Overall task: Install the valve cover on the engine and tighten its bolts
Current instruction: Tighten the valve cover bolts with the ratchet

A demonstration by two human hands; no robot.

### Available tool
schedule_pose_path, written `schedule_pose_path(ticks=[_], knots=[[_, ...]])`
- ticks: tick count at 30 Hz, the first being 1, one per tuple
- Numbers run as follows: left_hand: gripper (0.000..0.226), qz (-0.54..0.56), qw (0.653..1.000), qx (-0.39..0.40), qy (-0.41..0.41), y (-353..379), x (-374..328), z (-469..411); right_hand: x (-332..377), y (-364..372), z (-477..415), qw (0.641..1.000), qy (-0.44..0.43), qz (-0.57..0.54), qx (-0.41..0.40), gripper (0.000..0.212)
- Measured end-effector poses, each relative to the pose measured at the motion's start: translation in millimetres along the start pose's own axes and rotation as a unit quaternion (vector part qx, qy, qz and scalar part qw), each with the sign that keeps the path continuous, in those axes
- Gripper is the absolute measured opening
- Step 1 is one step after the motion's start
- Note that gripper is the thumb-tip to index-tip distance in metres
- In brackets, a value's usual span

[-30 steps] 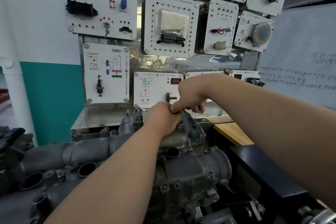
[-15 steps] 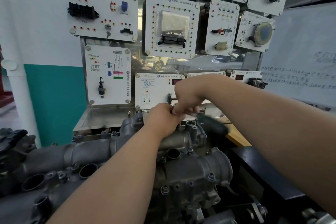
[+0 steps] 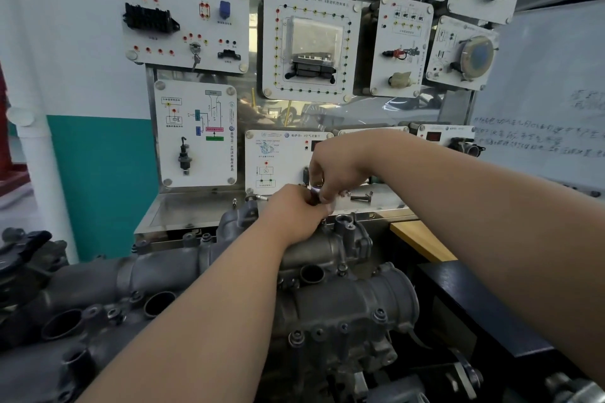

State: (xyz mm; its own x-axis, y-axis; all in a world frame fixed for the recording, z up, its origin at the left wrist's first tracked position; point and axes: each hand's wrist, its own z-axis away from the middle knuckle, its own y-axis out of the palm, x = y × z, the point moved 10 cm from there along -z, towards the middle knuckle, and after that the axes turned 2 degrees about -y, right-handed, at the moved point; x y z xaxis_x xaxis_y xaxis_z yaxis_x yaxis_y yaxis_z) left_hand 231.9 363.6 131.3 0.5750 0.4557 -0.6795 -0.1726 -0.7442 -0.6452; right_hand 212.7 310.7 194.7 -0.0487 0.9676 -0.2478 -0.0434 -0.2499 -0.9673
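Head view: both bare forearms reach forward and meet just above the middle of the frame, at the far end of the grey cast valve cover (image 3: 314, 250). The cover runs from about 8 o'clock up to the centre and sits on top of the engine (image 3: 347, 314), which fills the lower middle.

The left hand (image 3: 294, 211) rests on the cover's far end with its back to the camera. Its fingers curl away out of sight, so I cannot tell whether it has hold of anything. The right hand (image 3: 337, 170) is just beyond it at 1 o'clock and touching it, fingers bent downward, pinching a small shiny piece (image 3: 316, 190) too blurred to name.

A loose bolt (image 3: 360, 197) lies on the metal shelf (image 3: 183, 209) just right of the hands. Behind the shelf, from 11 to 1 o'clock, stands a training board (image 3: 307, 42) of white panels. A whiteboard (image 3: 540, 91) stands at 2 o'clock, and a wooden table (image 3: 422, 239) edge shows at 3 o'clock.
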Motion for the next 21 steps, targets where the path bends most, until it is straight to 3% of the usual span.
schedule_pose_path(ticks=[5, 9, 12, 16, 21], knots=[[0.022, -0.046, 0.998, -0.037, -0.009, -1.5, -2.5, 0.1, -8.4, 8.5, -2.7, 0.997, 0.030, -0.068, -0.013, 0.038], [0.032, 0.000, 1.000, -0.012, -0.013, -1.7, 1.7, -3.1, -6.9, 1.6, -3.0, 1.000, -0.005, -0.016, -0.015, 0.026], [0.032, 0.008, 1.000, 0.002, -0.006, 2.6, 0.7, -1.4, -11.1, 2.7, 0.0, 0.999, -0.009, -0.046, -0.019, 0.024], [0.022, -0.031, 0.999, -0.039, -0.013, -2.7, -2.2, -2.6, -13.7, 14.5, -2.3, 0.996, 0.039, -0.083, 0.000, 0.044], [0.031, 0.023, 1.000, -0.001, -0.018, 0.9, 1.3, -1.6, -7.9, -1.5, -1.2, 1.000, -0.009, -0.008, -0.013, 0.023]])
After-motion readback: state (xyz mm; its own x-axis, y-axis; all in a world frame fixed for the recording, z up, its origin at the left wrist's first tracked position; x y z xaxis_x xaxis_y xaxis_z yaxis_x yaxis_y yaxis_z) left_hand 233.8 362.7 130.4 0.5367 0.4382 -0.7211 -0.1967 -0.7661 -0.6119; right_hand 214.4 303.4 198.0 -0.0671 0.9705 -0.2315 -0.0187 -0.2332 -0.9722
